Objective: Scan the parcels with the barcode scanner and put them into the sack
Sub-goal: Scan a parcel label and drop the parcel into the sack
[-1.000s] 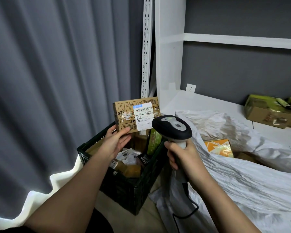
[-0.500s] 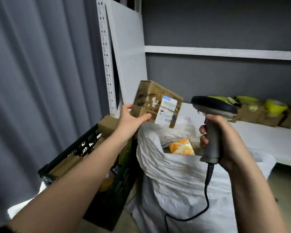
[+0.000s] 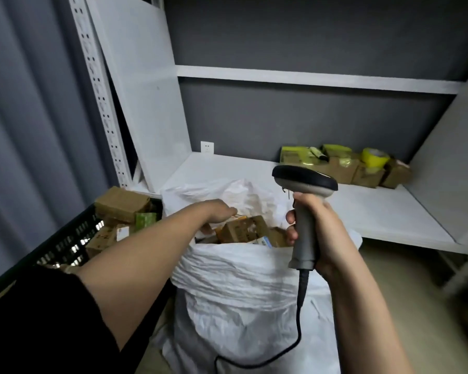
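The left hand (image 3: 219, 213) reaches over the near rim of the white sack (image 3: 243, 282), into its mouth, directly above a brown parcel (image 3: 242, 230). The fingers point down behind the rim. Whether they touch or grip the parcel cannot be told. The parcel lies tilted among other boxes in the sack mouth, near the left rim, its white label facing the near rim.

The right hand (image 3: 318, 228) wraps around the grey handle of the barcode scanner (image 3: 304, 182), which it holds upright above the right rim of the sack. The scanner head points left, level. Its black cable (image 3: 297, 327) hangs down across the front of the sack.

Hazards:
- The sack appears nearly full. A parcel left resting high on the pile can slide over the soft rim, which folds under load.
- The hanging cable can snag the sack rim if the right hand swings left.
- The left forearm crosses the corner of the black crate (image 3: 62, 244). A fast return can knock a stacked carton (image 3: 122, 202) off the crate's far corner.

More boxes (image 3: 343, 168) sit at the back right corner of the white shelf (image 3: 384, 211), well apart from both hands.
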The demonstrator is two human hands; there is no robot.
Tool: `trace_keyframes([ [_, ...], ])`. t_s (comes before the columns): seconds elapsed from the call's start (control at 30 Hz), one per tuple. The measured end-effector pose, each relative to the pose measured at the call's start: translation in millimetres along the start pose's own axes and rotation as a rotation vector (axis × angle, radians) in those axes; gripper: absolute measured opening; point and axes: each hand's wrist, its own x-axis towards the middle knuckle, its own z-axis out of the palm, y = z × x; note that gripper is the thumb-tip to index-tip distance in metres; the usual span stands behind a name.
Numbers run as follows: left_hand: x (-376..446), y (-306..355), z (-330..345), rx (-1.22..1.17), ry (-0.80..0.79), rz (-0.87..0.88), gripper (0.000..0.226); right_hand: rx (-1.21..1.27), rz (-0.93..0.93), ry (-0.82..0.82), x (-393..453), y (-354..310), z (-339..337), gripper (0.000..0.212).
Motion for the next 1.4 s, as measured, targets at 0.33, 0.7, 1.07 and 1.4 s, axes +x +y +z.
trace_keyframes([
  [0.33, -47, -119, -86, 0.083, 0.704, 0.076, 0.026, -0.001, 0.076, -0.193, 5, 27, 65, 0.022],
  [0.7, -77, -370, -67, 0.019, 0.469, -0.396, 0.050, -0.204, 0.199, -0.423, 5, 150, 223, 0.016],
  [1.07, -18, -504, -8, 0.347, 0.147, -0.564, 0.087, -0.180, 0.340, -0.425, 35, 289, 308, 0.024],
  [1.4, 17, -505, 13, 0.166, 0.231, -0.631, 0.108, -0.225, 0.368, -0.448, 42, 324, 318, 0.029],
])
